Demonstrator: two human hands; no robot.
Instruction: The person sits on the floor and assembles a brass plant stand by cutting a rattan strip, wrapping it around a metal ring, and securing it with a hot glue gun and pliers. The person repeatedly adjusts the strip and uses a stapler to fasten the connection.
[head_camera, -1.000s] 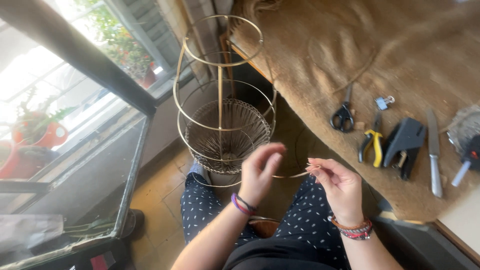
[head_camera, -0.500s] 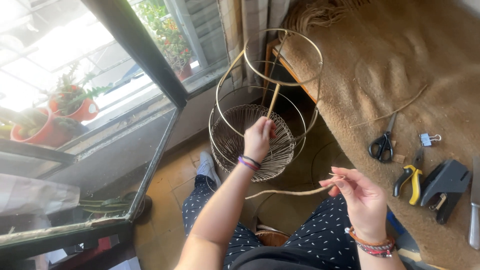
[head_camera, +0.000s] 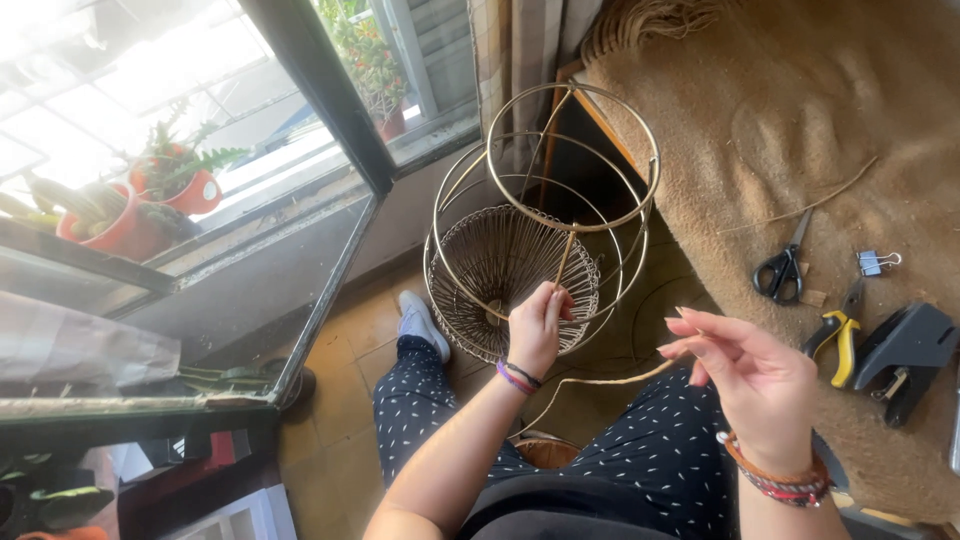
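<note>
Dark fabric with small white flecks covers the person's lap (head_camera: 440, 420) at the bottom of the view, one leg stretched out to a pale shoe (head_camera: 420, 320) on the tiled floor (head_camera: 345, 345).

Just above the lap, the right hand (head_camera: 745, 375) is raised with its fingers loosely spread; thumb and forefinger are pinched together on the end of a long, pale cane strand (head_camera: 600, 382), which sags away to the left and down toward the lap. A second ago both hands worked close together on this strand in front of the body. Since then the left hand (head_camera: 538, 325) has gone forward, leaving the strand to the right hand alone, so the work in hand seems to have shifted from preparing the cane to steadying the frame.

That left hand is now closed around a thin upright rib of the brass-coloured wire lampshade frame (head_camera: 545, 215), clamped on it just where the rib meets the woven cane band around the frame's lower part. The frame stands on the floor between the person's leg and the window (head_camera: 250, 150), slightly tilted.

To the right, a bench under coarse brown burlap (head_camera: 800, 120) carries black-handled scissors (head_camera: 780, 270), a small metal binder clip (head_camera: 875, 262), yellow-handled pliers (head_camera: 838, 330) and a black stapler-like tool (head_camera: 905, 355). Beyond the glass, red flowerpots (head_camera: 130, 215) hold green plants.
</note>
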